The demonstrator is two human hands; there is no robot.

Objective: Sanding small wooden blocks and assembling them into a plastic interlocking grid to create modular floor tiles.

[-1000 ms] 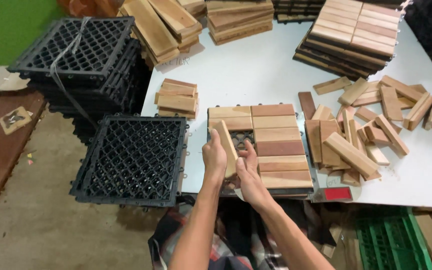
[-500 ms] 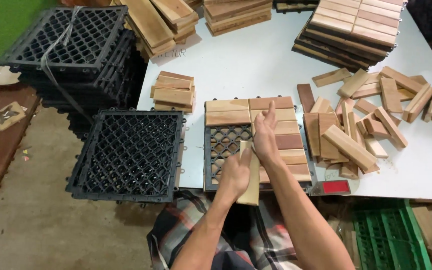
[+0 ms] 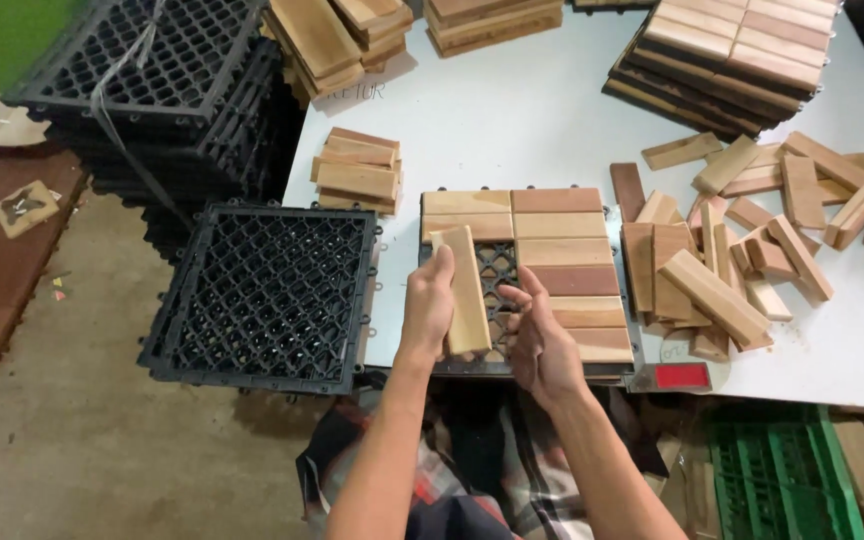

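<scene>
Left hand (image 3: 430, 305) is clamped on a pale wooden slat (image 3: 463, 290), now raised upright over the part-filled tile (image 3: 562, 250) on the bench (image 3: 512, 110). Right hand (image 3: 542, 345), previously higher, rests open-fingered on the exposed black grid (image 3: 497, 265).

A small workshop for assembling wooden deck tiles; a white bench (image 3: 552, 110) carries loose wood slats (image 3: 752, 240), a half-filled tile (image 3: 527, 275) and stacks of finished tiles (image 3: 727, 50); black plastic grids (image 3: 152, 90) are piled and strapped beside it, one grid (image 3: 267, 295) lying at the bench edge; the bare concrete floor (image 3: 82, 430) is dusty and scrap-strewn; a green crate (image 3: 782, 475) sits under the bench; everything is repeated stock, nothing domestic.
</scene>
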